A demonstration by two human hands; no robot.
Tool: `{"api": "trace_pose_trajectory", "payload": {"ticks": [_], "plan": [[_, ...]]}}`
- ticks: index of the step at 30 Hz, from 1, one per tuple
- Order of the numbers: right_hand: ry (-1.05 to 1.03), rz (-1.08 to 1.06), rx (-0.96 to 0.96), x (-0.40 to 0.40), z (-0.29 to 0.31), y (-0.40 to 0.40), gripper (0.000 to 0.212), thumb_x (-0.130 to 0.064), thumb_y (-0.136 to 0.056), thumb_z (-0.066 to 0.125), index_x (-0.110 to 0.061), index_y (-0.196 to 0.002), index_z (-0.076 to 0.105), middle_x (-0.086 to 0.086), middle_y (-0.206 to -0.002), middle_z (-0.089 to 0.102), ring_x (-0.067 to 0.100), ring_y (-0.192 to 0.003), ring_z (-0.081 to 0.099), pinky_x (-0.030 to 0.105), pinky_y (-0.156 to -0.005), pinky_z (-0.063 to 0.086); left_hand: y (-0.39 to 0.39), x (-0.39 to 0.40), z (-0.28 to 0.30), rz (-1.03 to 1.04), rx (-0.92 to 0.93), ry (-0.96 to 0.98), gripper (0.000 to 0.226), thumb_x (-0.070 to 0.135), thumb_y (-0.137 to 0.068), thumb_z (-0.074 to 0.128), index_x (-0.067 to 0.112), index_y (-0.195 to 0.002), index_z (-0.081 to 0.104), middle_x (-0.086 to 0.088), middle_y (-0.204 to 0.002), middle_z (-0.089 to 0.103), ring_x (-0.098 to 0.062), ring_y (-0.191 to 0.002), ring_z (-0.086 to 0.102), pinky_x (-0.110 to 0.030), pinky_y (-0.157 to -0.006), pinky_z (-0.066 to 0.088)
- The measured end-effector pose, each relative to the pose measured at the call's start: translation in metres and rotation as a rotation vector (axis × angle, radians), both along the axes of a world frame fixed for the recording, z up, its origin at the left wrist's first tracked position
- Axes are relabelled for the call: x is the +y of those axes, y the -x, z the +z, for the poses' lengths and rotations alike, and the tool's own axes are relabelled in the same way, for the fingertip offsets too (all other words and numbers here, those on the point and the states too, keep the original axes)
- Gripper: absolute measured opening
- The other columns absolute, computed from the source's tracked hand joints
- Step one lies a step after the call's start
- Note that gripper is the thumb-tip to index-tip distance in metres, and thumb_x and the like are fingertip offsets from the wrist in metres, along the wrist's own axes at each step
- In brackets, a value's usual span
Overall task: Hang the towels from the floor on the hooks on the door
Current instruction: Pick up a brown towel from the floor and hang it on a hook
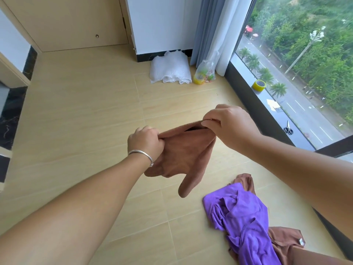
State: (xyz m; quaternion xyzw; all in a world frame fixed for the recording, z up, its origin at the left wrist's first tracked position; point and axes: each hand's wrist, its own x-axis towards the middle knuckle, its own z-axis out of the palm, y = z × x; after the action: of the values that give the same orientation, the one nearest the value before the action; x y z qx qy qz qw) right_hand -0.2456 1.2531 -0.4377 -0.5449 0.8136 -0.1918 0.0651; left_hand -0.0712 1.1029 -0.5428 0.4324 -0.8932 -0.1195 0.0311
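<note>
A brown towel (186, 155) hangs above the floor between both hands. My left hand (145, 143) grips its left top edge in a fist. At the other top corner my right hand (227, 125) pinches the cloth between thumb and fingers. On the tiled floor at the lower right lies a purple towel (240, 213), crumpled on top of another brown towel (282, 243). A wooden door (72, 22) stands closed at the top left. No hooks show on the part of it in view.
A white bubble-wrap bundle (170, 68) and a plastic bag with yellow items (205, 73) sit by the wall and grey curtain (208, 29). On the window sill lie a yellow tape roll (258, 85) and scissors (288, 128). A dark marble edge (11, 111) runs along the left.
</note>
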Motion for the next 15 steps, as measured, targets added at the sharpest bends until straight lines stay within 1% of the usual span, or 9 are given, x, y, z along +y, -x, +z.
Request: {"api": "trace_pose_trajectory", "payload": {"ticks": [3,4,6,9,12,15], "plan": [[0.017,-0.024,0.050,-0.005,-0.010,-0.002,0.020,-0.030,-0.094,0.057,-0.023,-0.089,0.075,-0.002,-0.085,0.062,0.024,-0.077,0.057,0.036,-0.066,0.047,-0.012,-0.028,-0.001,-0.135,-0.067,0.044,0.028,0.026,-0.090,0.042,0.027,-0.102,0.067,0.003,-0.099,0.065,-0.025,-0.096,0.056,-0.033,-0.069,0.042],[0.027,-0.036,0.066,-0.008,-0.014,-0.003,0.020,-0.031,-0.094,0.057,-0.023,-0.089,0.074,-0.002,-0.085,0.062,0.024,-0.076,0.057,0.036,-0.065,0.048,-0.018,-0.037,0.000,-0.171,-0.079,0.059,0.029,0.026,-0.093,0.039,0.028,-0.106,0.066,0.004,-0.101,0.065,-0.024,-0.098,0.057,-0.033,-0.071,0.045],[0.029,-0.038,0.119,-0.017,-0.020,-0.003,0.021,-0.031,-0.095,0.056,-0.023,-0.088,0.074,-0.001,-0.085,0.062,0.025,-0.073,0.057,0.036,-0.062,0.048,-0.028,-0.052,0.001,-0.201,-0.071,0.060,0.031,0.028,-0.097,0.036,0.032,-0.110,0.064,0.007,-0.103,0.065,-0.023,-0.101,0.056,-0.033,-0.074,0.045],[-0.023,-0.004,0.239,-0.035,-0.029,-0.001,0.021,-0.027,-0.096,0.054,-0.019,-0.091,0.073,0.002,-0.085,0.061,0.030,-0.068,0.056,0.033,-0.059,0.043,-0.036,-0.071,0.006,-0.229,-0.098,0.066,0.030,0.030,-0.100,0.032,0.032,-0.114,0.059,0.009,-0.108,0.064,-0.022,-0.103,0.057,-0.036,-0.078,0.047],[-0.121,0.012,0.370,-0.054,-0.037,0.000,0.014,-0.014,-0.092,0.054,-0.017,-0.095,0.068,0.004,-0.088,0.059,0.028,-0.064,0.050,0.030,-0.061,0.030,-0.043,-0.092,0.017,-0.219,-0.125,0.064,0.032,0.032,-0.101,0.031,0.033,-0.118,0.058,0.010,-0.114,0.063,-0.023,-0.105,0.058,-0.039,-0.081,0.048],[-0.184,-0.025,0.418,-0.068,-0.046,-0.007,0.019,-0.004,-0.083,0.052,-0.017,-0.094,0.061,0.004,-0.090,0.055,0.026,-0.073,0.050,0.032,-0.065,0.030,-0.054,-0.107,0.027,-0.191,-0.105,0.097,0.032,0.031,-0.101,0.032,0.031,-0.115,0.060,0.009,-0.114,0.064,-0.024,-0.103,0.059,-0.041,-0.081,0.049]]}}
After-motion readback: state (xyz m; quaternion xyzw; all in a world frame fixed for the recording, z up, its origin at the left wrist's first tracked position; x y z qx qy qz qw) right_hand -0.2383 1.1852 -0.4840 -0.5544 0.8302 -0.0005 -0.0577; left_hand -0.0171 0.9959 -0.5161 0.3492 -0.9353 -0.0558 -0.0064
